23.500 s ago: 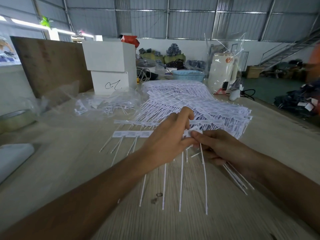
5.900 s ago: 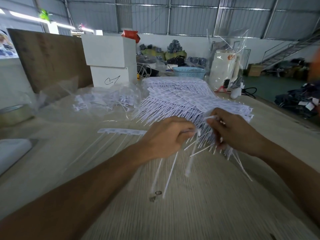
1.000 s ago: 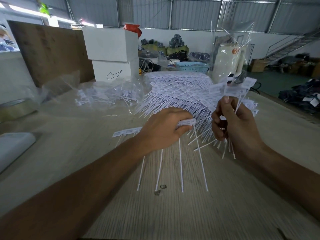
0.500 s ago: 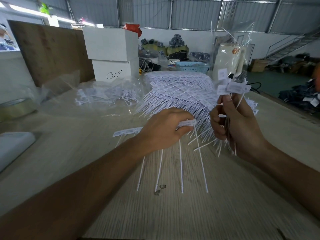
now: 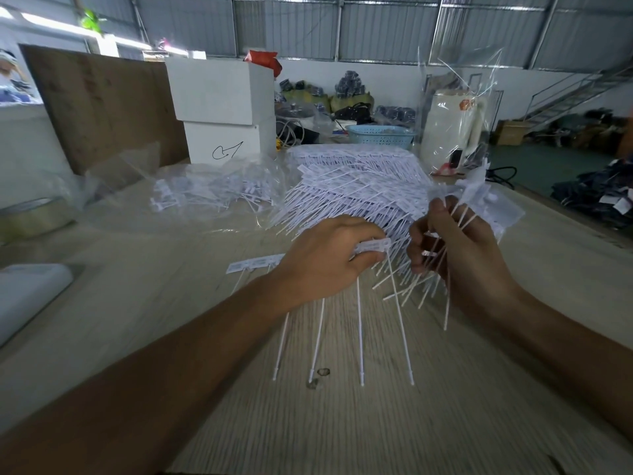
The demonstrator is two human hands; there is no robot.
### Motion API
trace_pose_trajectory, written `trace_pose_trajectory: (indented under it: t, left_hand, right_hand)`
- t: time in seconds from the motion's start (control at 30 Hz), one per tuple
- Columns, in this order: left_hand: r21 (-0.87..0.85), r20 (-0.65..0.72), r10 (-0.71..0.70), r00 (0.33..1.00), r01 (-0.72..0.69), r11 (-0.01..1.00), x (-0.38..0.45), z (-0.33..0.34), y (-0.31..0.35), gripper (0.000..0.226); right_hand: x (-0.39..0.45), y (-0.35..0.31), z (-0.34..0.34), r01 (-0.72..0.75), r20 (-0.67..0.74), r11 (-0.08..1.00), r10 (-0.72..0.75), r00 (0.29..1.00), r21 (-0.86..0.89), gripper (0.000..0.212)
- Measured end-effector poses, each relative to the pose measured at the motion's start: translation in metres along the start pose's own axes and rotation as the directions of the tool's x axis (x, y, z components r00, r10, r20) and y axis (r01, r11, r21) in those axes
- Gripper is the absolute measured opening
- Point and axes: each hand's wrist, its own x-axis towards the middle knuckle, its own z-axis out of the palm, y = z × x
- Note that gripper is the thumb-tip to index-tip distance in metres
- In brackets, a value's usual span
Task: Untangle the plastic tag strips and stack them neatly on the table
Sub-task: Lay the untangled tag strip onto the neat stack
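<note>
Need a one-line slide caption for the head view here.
Left hand pins a tag strip on the wooden table while right hand grips a loose bundle beside the pile.

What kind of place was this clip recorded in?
Probably a warehouse or small factory packing floor: corrugated metal walls, a metal staircase, and a worktable heaped with plastic tag strips.

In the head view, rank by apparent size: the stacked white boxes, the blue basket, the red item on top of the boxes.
1. Stacked white boxes, clearly largest.
2. Blue basket.
3. Red item, smallest, partly hidden by the boxes.
The basket sits farther back, so true sizes may differ.
</note>
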Motion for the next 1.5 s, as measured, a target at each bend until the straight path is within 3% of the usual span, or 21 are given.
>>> trace_pose_trajectory:
  t: [0.23,0.43,0.63,0.77,0.9,0.97,1.03,1.07,1.13,1.23,1.33,1.37,1.43,1.5]
  left_hand:
    - [-0.021,-0.016,0.020,1.000,-0.020,1.000,0.000,0.001,0.001,0.025]
    - [-0.187,-0.093,-0.047,0.995,0.029,0.982,0.003,-0.001,0.009,0.027]
    - [-0.254,-0.228,-0.036,0.973,-0.023,0.967,0.006,-0.001,0.025,0.029]
    - [-0.295,-0.093,-0.041,0.995,0.012,0.955,0.005,-0.002,0.021,0.029]
    - [-0.203,-0.037,-0.051,0.998,0.042,0.978,0.005,-0.004,0.010,0.025]
    - [-0.157,-0.058,-0.018,0.998,0.008,0.988,0.006,-0.005,0.009,0.019]
    - [-0.117,-0.055,0.001,0.998,-0.007,0.993,0.006,-0.006,0.010,0.017]
    - [-0.116,-0.036,-0.002,0.999,-0.002,0.993,0.006,-0.007,0.010,0.017]
    - [-0.156,0.000,-0.018,1.000,0.018,0.988,0.006,-0.007,0.011,0.018]
    - [-0.242,-0.006,-0.041,0.999,0.038,0.970,0.004,-0.008,0.014,0.025]
    - [-0.260,-0.033,-0.026,0.999,0.017,0.965,0.005,-0.012,0.015,0.019]
    - [-0.256,-0.043,-0.001,0.999,-0.011,0.967,0.005,-0.013,0.015,0.020]
    - [-0.218,-0.035,0.060,0.998,-0.067,0.974,0.004,-0.013,0.015,0.024]
    - [-0.152,0.003,0.111,0.994,-0.109,0.982,0.001,-0.009,0.014,0.023]
  right_hand:
    - [0.005,-0.006,-0.007,0.057,0.040,0.992,-0.052,0.998,-0.113,0.034]
    - [0.010,-0.014,-0.006,-0.129,-0.024,0.955,0.128,0.992,-0.266,0.038]
    - [0.003,-0.023,0.002,-0.200,0.176,0.908,0.280,0.944,-0.369,0.050]
    - [0.005,-0.021,-0.004,-0.256,0.110,0.925,0.296,0.949,-0.280,0.040]
    - [0.011,-0.020,-0.011,-0.377,0.089,0.917,0.389,0.917,-0.129,0.042]
    - [0.009,-0.019,-0.011,-0.345,0.114,0.928,0.362,0.925,-0.141,0.042]
    - [0.008,-0.019,-0.012,-0.182,0.133,0.913,0.244,0.961,-0.364,0.044]
    - [0.008,-0.018,-0.013,-0.048,0.155,0.843,0.154,0.976,-0.535,0.044]
    - [0.011,-0.016,-0.015,0.226,0.231,0.598,-0.070,0.971,-0.769,0.039]
    - [0.011,-0.015,-0.017,0.420,0.337,0.402,-0.262,0.904,-0.814,0.054]
    - [0.010,-0.017,-0.021,0.415,0.354,0.448,-0.217,0.910,-0.792,0.034]
    - [0.010,-0.018,-0.019,0.351,0.319,0.472,-0.150,0.936,-0.809,0.045]
    - [0.014,-0.019,-0.024,0.210,0.208,0.500,-0.061,0.976,-0.840,0.050]
    - [0.019,-0.025,-0.034,0.092,0.055,0.622,-0.079,0.995,-0.777,0.041]
